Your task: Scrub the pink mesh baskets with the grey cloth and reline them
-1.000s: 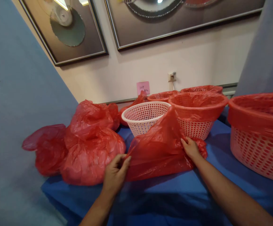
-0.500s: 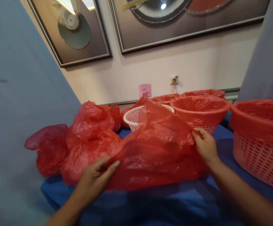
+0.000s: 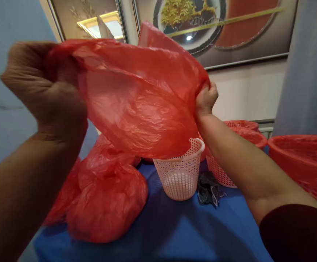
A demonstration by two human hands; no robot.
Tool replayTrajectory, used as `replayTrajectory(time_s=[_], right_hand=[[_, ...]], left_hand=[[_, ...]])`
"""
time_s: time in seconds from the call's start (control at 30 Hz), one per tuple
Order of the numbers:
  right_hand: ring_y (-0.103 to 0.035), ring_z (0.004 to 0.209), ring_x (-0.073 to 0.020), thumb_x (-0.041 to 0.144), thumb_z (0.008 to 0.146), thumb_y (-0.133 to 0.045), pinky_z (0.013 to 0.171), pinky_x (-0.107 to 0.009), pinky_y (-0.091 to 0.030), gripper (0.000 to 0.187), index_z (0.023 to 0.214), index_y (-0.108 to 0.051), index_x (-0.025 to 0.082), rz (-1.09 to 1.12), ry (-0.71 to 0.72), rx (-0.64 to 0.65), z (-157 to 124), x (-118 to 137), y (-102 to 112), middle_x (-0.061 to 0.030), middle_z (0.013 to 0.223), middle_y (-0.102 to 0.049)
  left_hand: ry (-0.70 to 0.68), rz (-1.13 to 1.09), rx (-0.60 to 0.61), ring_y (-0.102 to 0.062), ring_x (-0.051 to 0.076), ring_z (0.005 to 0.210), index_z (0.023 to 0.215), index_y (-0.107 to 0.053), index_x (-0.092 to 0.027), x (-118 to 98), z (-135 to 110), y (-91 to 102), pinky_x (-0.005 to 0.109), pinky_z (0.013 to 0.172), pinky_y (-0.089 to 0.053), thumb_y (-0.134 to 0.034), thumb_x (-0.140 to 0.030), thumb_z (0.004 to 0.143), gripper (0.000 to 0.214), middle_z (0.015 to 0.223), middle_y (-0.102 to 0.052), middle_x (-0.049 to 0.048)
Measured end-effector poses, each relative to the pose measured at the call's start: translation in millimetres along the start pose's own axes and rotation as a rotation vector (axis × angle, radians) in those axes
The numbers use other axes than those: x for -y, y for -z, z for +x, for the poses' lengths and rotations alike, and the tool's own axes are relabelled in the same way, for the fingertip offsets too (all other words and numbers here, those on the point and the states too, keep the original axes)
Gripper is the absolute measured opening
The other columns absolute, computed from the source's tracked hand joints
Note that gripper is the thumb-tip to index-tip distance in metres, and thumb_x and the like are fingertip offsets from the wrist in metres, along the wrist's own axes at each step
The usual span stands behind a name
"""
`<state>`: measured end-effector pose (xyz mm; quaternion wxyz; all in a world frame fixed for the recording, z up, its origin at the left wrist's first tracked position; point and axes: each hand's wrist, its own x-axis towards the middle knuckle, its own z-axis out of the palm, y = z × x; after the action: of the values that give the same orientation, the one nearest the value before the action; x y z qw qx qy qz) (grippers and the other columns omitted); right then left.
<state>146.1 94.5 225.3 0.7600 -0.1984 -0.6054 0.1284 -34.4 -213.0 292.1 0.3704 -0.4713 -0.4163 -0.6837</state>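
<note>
Left: blue-grey sheet-like panel (image 3: 8,145), beyond the left fingers. Left hand (image 3: 47,87): fingers curled and grasping one end of a translucent red thin-plastic bag (image 3: 139,116); some fingertips hidden by the film. Below and to the right of these fingers, well apart: rounded, crumpled red plastic bags (image 3: 106,205) on a blue cloth-covered table (image 3: 158,236).

Centre: the held bag spans the space between both sets of fingers, raised above the table, its lower edge sagging below them. Beneath it, down and left of the right fingers: white perforated round plastic basket (image 3: 180,183), upright, part of its rim hidden by the film. Contact between film and rim: cannot tell.

Right hand (image 3: 207,98): fingers clenched on the bag's other end. Below them, just beside the white basket: crumpled black plastic bundle (image 3: 209,189). Farther right of these fingers, partly behind the forearm: perforated basket lined with red film (image 3: 221,174). Far right: larger red-lined perforated basket (image 3: 303,156), cut by the frame edge.
</note>
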Motion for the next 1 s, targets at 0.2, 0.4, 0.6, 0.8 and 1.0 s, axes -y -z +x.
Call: replayTrajectory(time_s=[0.2,0.4,0.6,0.8,1.0], right_hand=[[-0.069,0.097,-0.0236,0.028,0.094,-0.056,0.085,-0.032,-0.05,0.017,0.101,-0.066,0.016,-0.434,-0.415,0.433,-86,-17,-7,-0.0117,0.103,-0.074],[-0.069,0.106,-0.0292,0.02,0.079,-0.071,0.092,-0.037,-0.052,0.037,0.115,-0.067,0.012,-0.53,-0.419,0.527,-105,-36,40,-0.0169,0.114,-0.072],[-0.068,0.087,-0.0145,0.009,0.077,-0.063,0.089,-0.033,-0.055,0.068,0.143,-0.051,0.022,-0.321,-0.003,0.566,-68,10,55,-0.0112,0.149,-0.05],[-0.066,0.084,-0.0157,0.007,0.079,-0.064,0.078,-0.028,-0.052,0.034,0.11,-0.069,0.018,-0.206,0.131,0.864,-60,28,57,-0.0038,0.1,-0.074],[-0.065,0.076,-0.0176,0.007,0.082,-0.056,0.073,-0.029,-0.047,0.018,0.086,-0.069,0.019,-0.522,0.179,0.808,-53,4,92,-0.004,0.084,-0.073]], left_hand=[[-0.259,0.134,0.391,-0.067,0.016,0.108,0.115,-0.069,-0.019,43,-32,-27.5,0.037,0.09,-0.049,-0.056,-0.032,0.1,0.024,0.113,-0.075,-0.0027],[-0.253,0.058,0.673,-0.071,0.018,0.096,0.101,-0.075,-0.02,73,-77,-80.5,0.034,0.091,-0.054,-0.061,-0.008,0.087,0.024,0.103,-0.08,0.0033],[-0.155,-0.087,0.913,-0.072,0.017,0.086,0.096,-0.074,-0.016,57,-102,-140.9,0.033,0.084,-0.055,-0.062,-0.01,0.09,0.016,0.094,-0.08,0.0063],[-0.24,-0.203,1.219,-0.072,0.02,0.099,0.115,-0.071,-0.017,43,-111,-150.8,0.036,0.092,-0.053,-0.068,-0.021,0.087,0.029,0.111,-0.077,0.0092],[-0.264,0.299,1.508,-0.071,0.026,0.096,0.134,-0.061,-0.014,73,-85,-117.8,0.032,0.08,-0.052,-0.087,-0.037,0.069,0.074,0.116,-0.075,0.0138]])
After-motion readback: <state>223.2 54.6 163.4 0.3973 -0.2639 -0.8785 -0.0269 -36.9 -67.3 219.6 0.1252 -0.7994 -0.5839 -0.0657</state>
